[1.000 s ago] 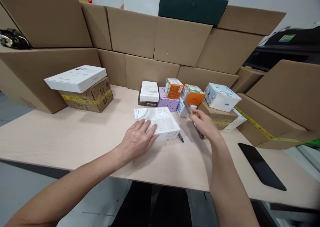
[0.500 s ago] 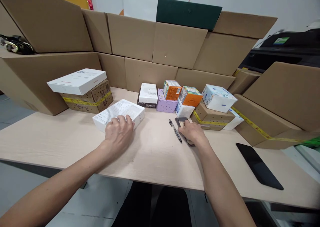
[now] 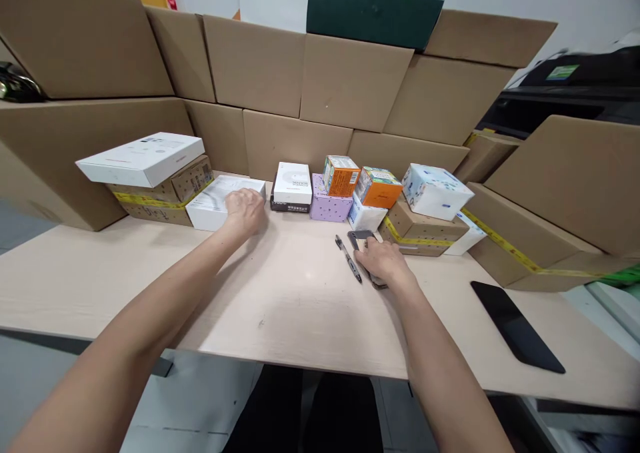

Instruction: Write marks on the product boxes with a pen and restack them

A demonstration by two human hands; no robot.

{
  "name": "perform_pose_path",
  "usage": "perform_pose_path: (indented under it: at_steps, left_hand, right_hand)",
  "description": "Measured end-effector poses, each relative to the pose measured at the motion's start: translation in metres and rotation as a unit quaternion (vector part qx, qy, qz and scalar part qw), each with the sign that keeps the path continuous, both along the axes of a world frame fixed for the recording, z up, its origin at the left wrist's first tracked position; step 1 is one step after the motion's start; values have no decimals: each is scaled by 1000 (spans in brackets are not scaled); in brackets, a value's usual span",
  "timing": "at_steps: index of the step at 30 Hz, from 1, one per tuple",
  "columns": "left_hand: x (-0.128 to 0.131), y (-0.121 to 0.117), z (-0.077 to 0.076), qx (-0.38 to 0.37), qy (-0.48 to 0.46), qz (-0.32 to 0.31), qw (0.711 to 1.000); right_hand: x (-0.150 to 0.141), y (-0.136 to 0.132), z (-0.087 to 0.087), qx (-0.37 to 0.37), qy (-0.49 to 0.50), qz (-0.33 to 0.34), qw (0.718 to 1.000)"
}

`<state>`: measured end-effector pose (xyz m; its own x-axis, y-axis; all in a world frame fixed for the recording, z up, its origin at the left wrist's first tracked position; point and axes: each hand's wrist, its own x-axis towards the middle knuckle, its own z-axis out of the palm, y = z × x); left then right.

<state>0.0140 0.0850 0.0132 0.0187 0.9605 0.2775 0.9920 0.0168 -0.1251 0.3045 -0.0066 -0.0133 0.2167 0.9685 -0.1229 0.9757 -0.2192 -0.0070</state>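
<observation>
My left hand [image 3: 245,211] is closed, its fingers curled over the right end of a white printed box [image 3: 211,202]. That box lies flat on the table against a brown carton [image 3: 150,203] with yellow tape. On top of the carton rests another flat white box [image 3: 145,158]. Over to the right, my right hand [image 3: 385,261] has its fingers bent on a dark-edged phone [image 3: 356,238] lying on the table; the hand covers most of it. A black and clear pen [image 3: 349,260] lies just left of the phone.
A white box on a dark one [image 3: 293,183], a lilac box [image 3: 331,206] under an orange box [image 3: 342,176], a second orange box [image 3: 379,188] and a tissue box [image 3: 435,192] stand along the back. Tall cardboard [image 3: 355,80] walls the table. A black slab [image 3: 517,326] lies right.
My left hand has pushed the white box away from me and turned it, so it now sits beside the taped carton. My right hand stays on the phone. The view has shifted slightly.
</observation>
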Motion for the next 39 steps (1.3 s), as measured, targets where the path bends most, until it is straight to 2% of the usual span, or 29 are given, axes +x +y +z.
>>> perform_pose_path:
  at_steps: [5,8,10,12,14,16,19,21,24,27,28,30,32,34,35,37,39]
  left_hand:
    - [30,7,-4,111,27,-127,985]
    - [49,14,-6,90,34,-176,980]
    - [56,15,-5,64,23,-182,981]
    - [56,5,-4,57,10,-181,982]
    - [48,-16,-5,76,3,-201,977]
    - [34,-45,-7,116,-3,-250,961]
    - [3,-91,-15,191,-11,-346,918]
    - [-19,-112,-21,232,-20,-415,880]
    - [-45,-122,-28,189,-45,-518,833]
    - [-56,-113,-36,112,-51,-578,807]
    - [-57,-108,-39,106,-60,-573,810]
    - [-56,-100,-43,112,-91,-515,845]
    - [-53,-94,-43,88,-125,-412,898]
    - [-50,-87,-37,-4,-155,-309,938]
    - [-48,-83,-32,-61,-172,-264,947]
    - [-42,-72,-22,-154,-213,-196,945]
    - [-33,-61,-14,-176,-255,-166,936]
  right_hand:
    - [-1,-1,3,5,-3,13,1000]
    - [1,-3,5,10,4,15,1000]
    - [3,-4,6,11,14,9,1000]
    - [3,-5,8,19,29,-9,999]
    - [2,-6,10,54,37,-31,997]
    - [0,-6,11,121,44,-36,991]
    - [-3,-6,13,225,105,4,969]
    - [-4,-4,11,255,178,34,950]
    - [-5,-2,6,249,286,52,924]
    - [-7,-2,2,198,343,55,917]
    - [-9,-3,2,175,341,63,922]
    - [-12,-6,4,142,317,94,933]
    - [-16,-10,8,128,284,124,942]
    - [-20,-13,11,122,244,131,953]
    - [-22,-15,13,118,225,127,959]
    - [-25,-16,15,110,202,116,966]
    - [-26,-17,16,107,202,112,967]
